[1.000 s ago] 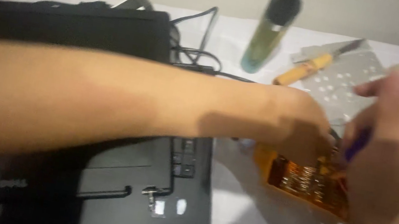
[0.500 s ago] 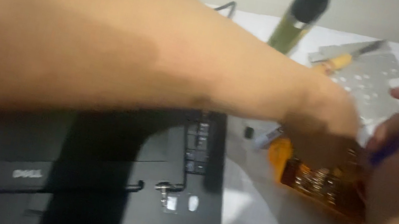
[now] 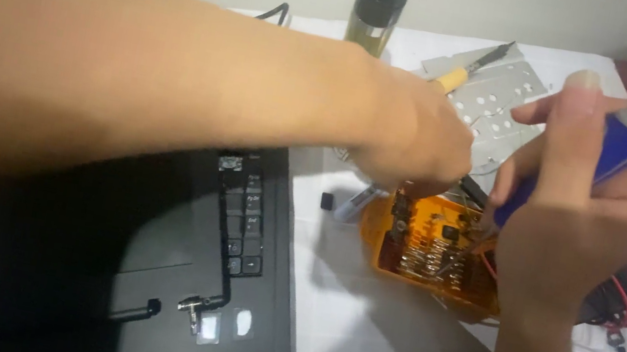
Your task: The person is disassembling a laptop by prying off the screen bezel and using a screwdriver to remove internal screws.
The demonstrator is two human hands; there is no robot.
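Your right hand (image 3: 587, 181) is clenched around a blue-handled screwdriver with a grey cap (image 3: 615, 148), thumb pressed along the handle, and the tool slants down toward an orange transparent plastic tray of small metal bits (image 3: 433, 253) that sits just below your fingers on the white cloth-covered table (image 3: 369, 349). Your left hand (image 3: 415, 138) reaches across from the left with its fingers curled down at the tray's upper edge; whether they grip anything there you cannot tell, since the knuckles hide the fingertips. Just beside the tray's left end lies a small grey pen-like tool (image 3: 351, 204) and a tiny black square piece (image 3: 327, 201). Behind your hands rests a perforated grey metal plate (image 3: 498, 105) with a yellow-handled screwdriver (image 3: 470, 68) lying on it, and a dark bottle (image 3: 378, 7) stands near it. Under your left forearm lies an open black laptop (image 3: 228, 273). To the right of your wrist, red wires (image 3: 625, 300) cross a black part.
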